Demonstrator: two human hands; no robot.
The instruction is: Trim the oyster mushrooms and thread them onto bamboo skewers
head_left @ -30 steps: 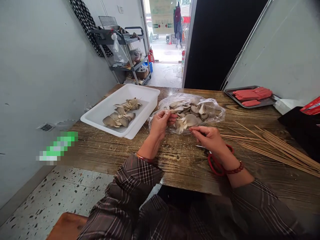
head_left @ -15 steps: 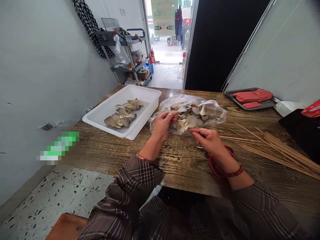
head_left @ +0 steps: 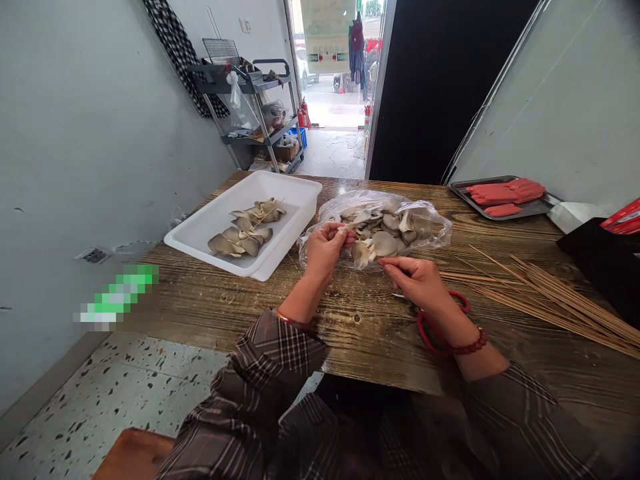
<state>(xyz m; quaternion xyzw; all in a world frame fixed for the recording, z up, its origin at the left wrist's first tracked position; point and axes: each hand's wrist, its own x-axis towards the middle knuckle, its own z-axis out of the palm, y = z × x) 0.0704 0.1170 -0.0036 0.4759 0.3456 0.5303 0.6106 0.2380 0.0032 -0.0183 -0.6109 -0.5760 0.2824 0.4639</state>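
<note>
My left hand (head_left: 327, 248) is closed in a pinch on a pale oyster mushroom (head_left: 354, 225), at the near left edge of a clear plastic bag (head_left: 436, 230) full of grey oyster mushrooms (head_left: 393, 221). My right hand (head_left: 413, 277) pinches thumb to forefinger at the bag's near side. Something thin and dark seems to be at its fingertips, too small to make out. Two broad mushroom caps (head_left: 384, 244) lie between the hands, touching or close to the right fingertips. Under my right wrist are red-handled scissors (head_left: 427, 333), partly hidden.
A white plastic tub (head_left: 255, 269) with clusters of oyster mushrooms (head_left: 240, 240) stands at left. Long bamboo skewers (head_left: 555, 293) fan out at right. Behind them is a black tray (head_left: 483, 208) of red sticks (head_left: 507, 192), beside a black holder (head_left: 595, 257).
The pale mushroom at my left fingertips has shifted slightly and shows less over the bag. My right hand keeps its pinch in nearly the same place.
</note>
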